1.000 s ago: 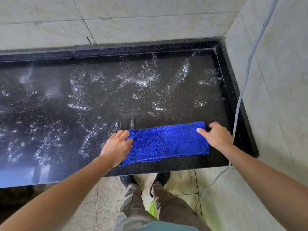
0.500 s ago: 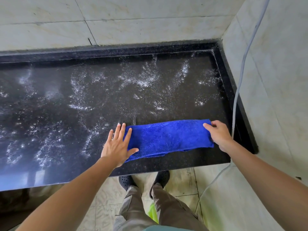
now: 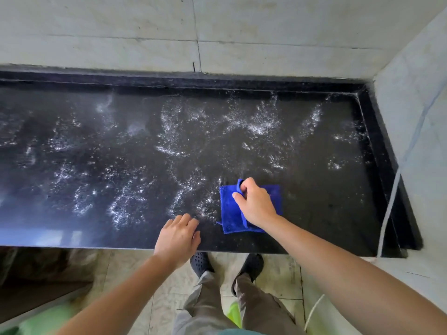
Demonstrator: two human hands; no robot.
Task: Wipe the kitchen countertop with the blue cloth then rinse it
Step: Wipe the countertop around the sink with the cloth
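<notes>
The blue cloth (image 3: pixel 228 209) lies folded into a small square on the black countertop (image 3: pixel 96 146), near its front edge and right of the middle. My right hand (image 3: pixel 255 204) sits on top of the cloth, fingers curled over a raised fold at its far left corner. My left hand (image 3: pixel 177 234) rests at the counter's front edge just left of the cloth, fingers loosely bent, holding nothing. White wet streaks and droplets cover most of the dark surface.
Pale tiled walls (image 3: pixel 217 32) close the counter at the back and on the right. A light cable (image 3: pixel 396 175) hangs down the right wall past the counter's corner. My feet in dark shoes (image 3: pixel 200 261) stand on the tiled floor below.
The cloth was a long strip held at both ends; it is now folded to a small square under my right hand. My left hand has let go and moved to the front edge.
</notes>
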